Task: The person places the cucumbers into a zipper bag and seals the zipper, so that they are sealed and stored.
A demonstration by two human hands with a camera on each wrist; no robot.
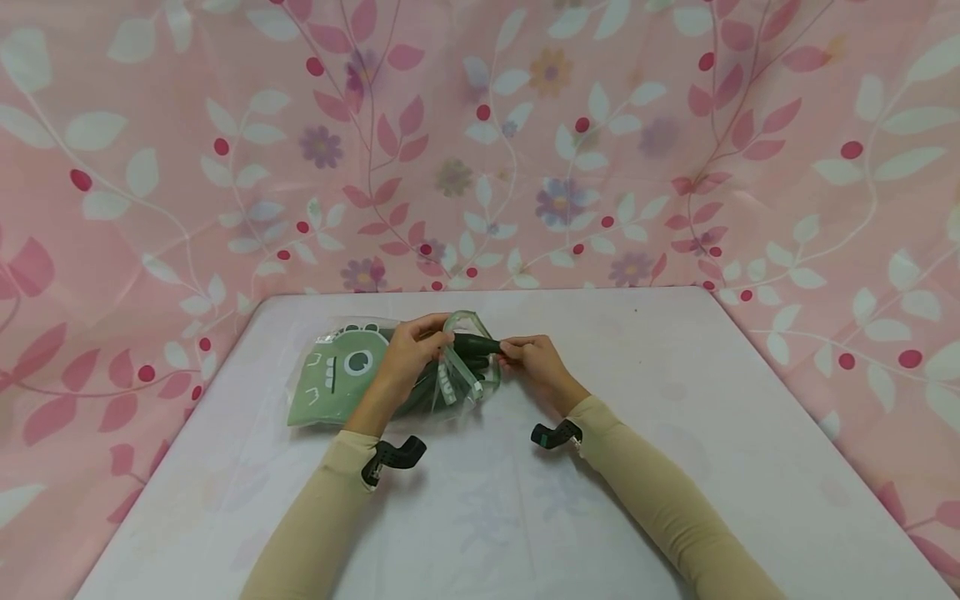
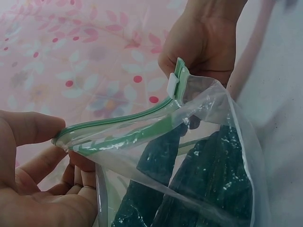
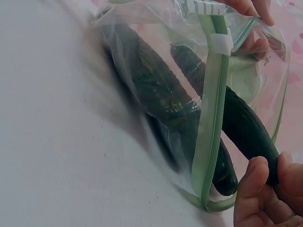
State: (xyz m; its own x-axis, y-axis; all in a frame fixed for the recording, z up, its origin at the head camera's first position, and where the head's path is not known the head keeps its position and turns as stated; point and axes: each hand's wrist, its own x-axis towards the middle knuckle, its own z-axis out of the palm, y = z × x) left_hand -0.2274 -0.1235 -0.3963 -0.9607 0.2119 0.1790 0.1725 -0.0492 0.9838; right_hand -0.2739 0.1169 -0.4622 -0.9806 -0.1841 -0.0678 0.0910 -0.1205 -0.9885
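Observation:
A zip-top bag (image 1: 324, 392) lies on its side on the table, a green one-eyed monster face printed on its left part. Its transparent part shows several dark green cucumbers (image 2: 194, 184). The bag's mouth, with a green zip strip (image 3: 213, 118) and white slider (image 3: 221, 43), gapes to the right. My left hand (image 1: 411, 354) pinches the rim of the mouth between thumb and finger. One cucumber (image 3: 248, 125) sticks partly out through the opening. My right hand (image 1: 538, 360) pinches the outer end of that cucumber between thumb and fingers.
A white cloth covers the table (image 1: 637, 483); its far edge meets a pink floral curtain (image 1: 480, 167). Dark camera mounts (image 1: 557, 434) sit on both wrists, over beige sleeves (image 1: 660, 492).

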